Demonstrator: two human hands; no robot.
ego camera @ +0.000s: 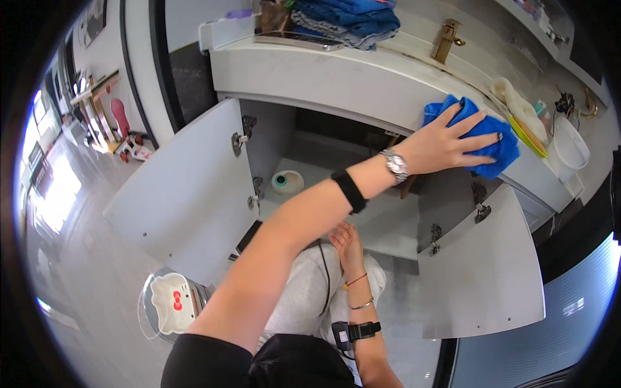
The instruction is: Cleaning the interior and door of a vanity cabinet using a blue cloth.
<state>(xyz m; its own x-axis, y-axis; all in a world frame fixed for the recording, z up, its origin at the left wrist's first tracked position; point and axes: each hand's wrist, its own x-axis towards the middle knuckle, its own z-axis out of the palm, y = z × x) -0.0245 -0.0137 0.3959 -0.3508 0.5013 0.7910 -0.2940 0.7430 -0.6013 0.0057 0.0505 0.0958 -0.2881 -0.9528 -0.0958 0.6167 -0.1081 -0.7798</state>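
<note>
My left hand reaches across to the right with its fingers spread over a crumpled blue cloth. The hand presses the cloth against the front edge of a white washbasin counter. Below the counter is a cabinet with both doors swung out, the left door and the right door. Near my knees, in front of the cabinet floor, hovers my right hand. Its fingers are loosely curled and hold nothing visible. My left forearm hides part of the cabinet's inside.
A round white object with a teal ring lies inside the cabinet. Folded denim, a gold faucet, a yellow-green item and a white cup sit up top. A cat-shaped basin stands at lower left.
</note>
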